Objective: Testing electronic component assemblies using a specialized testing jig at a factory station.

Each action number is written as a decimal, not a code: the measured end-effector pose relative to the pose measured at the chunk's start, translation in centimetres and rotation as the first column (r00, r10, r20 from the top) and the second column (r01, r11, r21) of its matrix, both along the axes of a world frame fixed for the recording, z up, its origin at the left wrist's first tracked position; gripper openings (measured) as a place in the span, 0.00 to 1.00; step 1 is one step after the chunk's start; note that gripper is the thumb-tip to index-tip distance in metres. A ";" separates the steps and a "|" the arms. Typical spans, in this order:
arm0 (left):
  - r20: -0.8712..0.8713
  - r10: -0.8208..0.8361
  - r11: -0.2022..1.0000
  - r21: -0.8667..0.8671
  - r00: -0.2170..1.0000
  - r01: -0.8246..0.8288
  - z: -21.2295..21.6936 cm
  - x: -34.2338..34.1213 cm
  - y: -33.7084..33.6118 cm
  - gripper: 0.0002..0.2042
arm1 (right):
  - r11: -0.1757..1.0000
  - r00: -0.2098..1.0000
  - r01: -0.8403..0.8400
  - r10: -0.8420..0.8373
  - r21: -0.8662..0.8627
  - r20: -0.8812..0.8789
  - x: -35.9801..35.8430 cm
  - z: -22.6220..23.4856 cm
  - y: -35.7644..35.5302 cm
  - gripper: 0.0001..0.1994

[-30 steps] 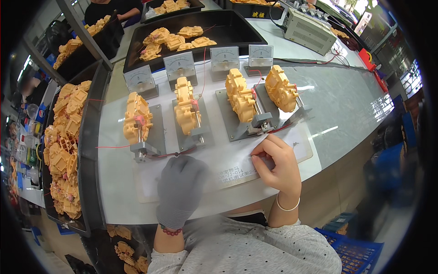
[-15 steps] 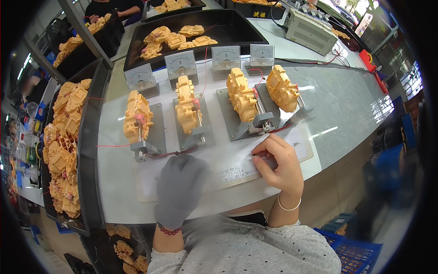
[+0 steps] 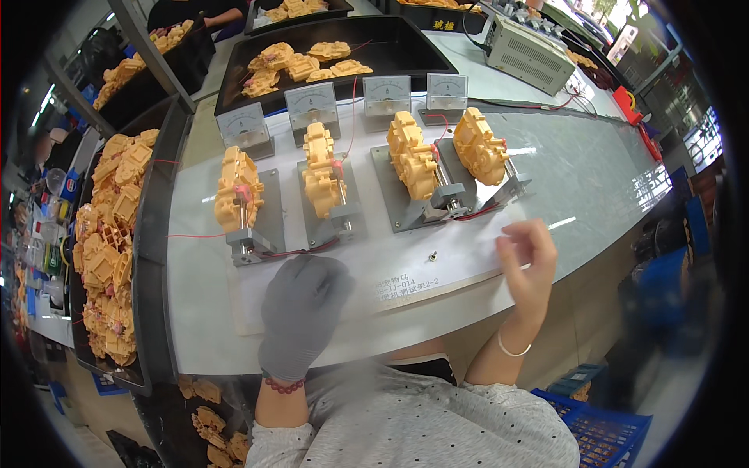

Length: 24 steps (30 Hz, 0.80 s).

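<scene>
My left hand (image 3: 304, 300), in a grey glove, rests palm down over the white board with its fingers curled under. Whatever it might hold is hidden. Just beyond it runs a dark red wire pair at the foot of the left test fixtures. My right hand (image 3: 530, 261) is bare, raised off the board's right part, fingers bent and parted from the thumb, with nothing between them. Between the hands, a small metal toggle switch (image 3: 433, 256) sticks up from the board (image 3: 390, 269). Several yellow plastic gearbox housings (image 3: 412, 156) stand upright in grey metal fixtures (image 3: 392, 210).
Analog panel meters (image 3: 387, 95) stand behind the fixtures. A black tray (image 3: 390, 39) with yellow housings lies beyond them, and another long black tray (image 3: 161, 257) full of housings is at the left. A beige power unit (image 3: 530, 54) sits far right. A blue basket (image 3: 601, 437) is lower right.
My right hand has moved right, away from the toggle switch, which now shows uncovered. My gloved left hand has stayed in about the same place.
</scene>
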State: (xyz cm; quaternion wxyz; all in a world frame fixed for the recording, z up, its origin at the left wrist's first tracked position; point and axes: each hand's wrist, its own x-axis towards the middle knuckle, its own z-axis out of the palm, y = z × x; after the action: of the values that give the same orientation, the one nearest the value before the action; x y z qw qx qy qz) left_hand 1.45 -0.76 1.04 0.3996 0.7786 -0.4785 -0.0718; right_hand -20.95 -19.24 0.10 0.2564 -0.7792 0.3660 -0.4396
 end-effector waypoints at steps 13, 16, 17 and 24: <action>0.087 0.002 0.999 -0.041 0.996 0.002 0.1 -0.1 0.0 0.05 | 0.933 0.986 -0.143 0.164 0.329 -0.037 -1.9 0.2 -3.2 0.04; 0.093 0.001 0.999 -0.040 0.996 0.003 -0.1 0.1 0.1 0.05 | 0.954 0.983 -0.108 0.144 0.280 -0.110 -1.6 0.1 -3.1 0.04; 0.093 0.002 0.999 -0.043 0.996 0.003 -0.1 0.1 0.1 0.05 | 0.951 0.987 -0.109 0.139 0.289 -0.085 -1.6 -0.4 -3.1 0.03; 0.069 0.005 0.999 -0.048 0.998 -0.001 -0.1 -0.1 0.0 0.06 | 0.988 0.995 -0.081 0.087 0.131 -0.039 -1.3 -0.5 -1.9 0.02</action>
State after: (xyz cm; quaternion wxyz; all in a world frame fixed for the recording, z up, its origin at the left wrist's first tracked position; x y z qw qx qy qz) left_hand 1.33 -0.73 0.92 0.4013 0.7716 -0.4926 -0.0327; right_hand -22.30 -21.14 -0.43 0.3165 -0.7852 0.3660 -0.3864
